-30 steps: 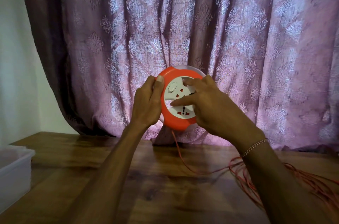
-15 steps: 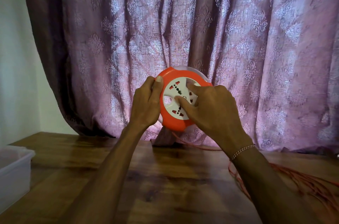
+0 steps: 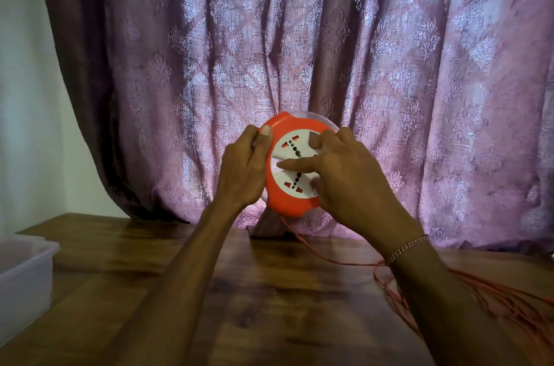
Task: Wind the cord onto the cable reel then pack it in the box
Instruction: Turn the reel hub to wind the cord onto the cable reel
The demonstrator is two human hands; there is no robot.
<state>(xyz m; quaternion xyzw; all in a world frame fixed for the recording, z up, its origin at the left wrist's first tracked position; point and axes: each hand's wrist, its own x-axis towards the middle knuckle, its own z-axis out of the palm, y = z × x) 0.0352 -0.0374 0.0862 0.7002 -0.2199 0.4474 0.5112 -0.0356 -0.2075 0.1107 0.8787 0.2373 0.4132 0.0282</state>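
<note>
Against purple curtain (image 3: 299, 36), left fingers (image 3: 263, 138) clasp cable reel (image 3: 281, 197); right fingers (image 3: 296, 164) press its face.

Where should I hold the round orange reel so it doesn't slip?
Hold the orange cable reel by its thick rim, coming from the left side as the left hand does. That leaves the white socket face free for the right hand.

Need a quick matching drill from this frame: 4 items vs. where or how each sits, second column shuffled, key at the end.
Items:
1. cable reel
2. cord
3. box
4. bracelet

Places or states:
A. at the table's left edge
B. on the right wrist
C. held up between both hands
D. loose on the table, at right

Pairs: 1-C, 2-D, 3-A, 4-B
</note>
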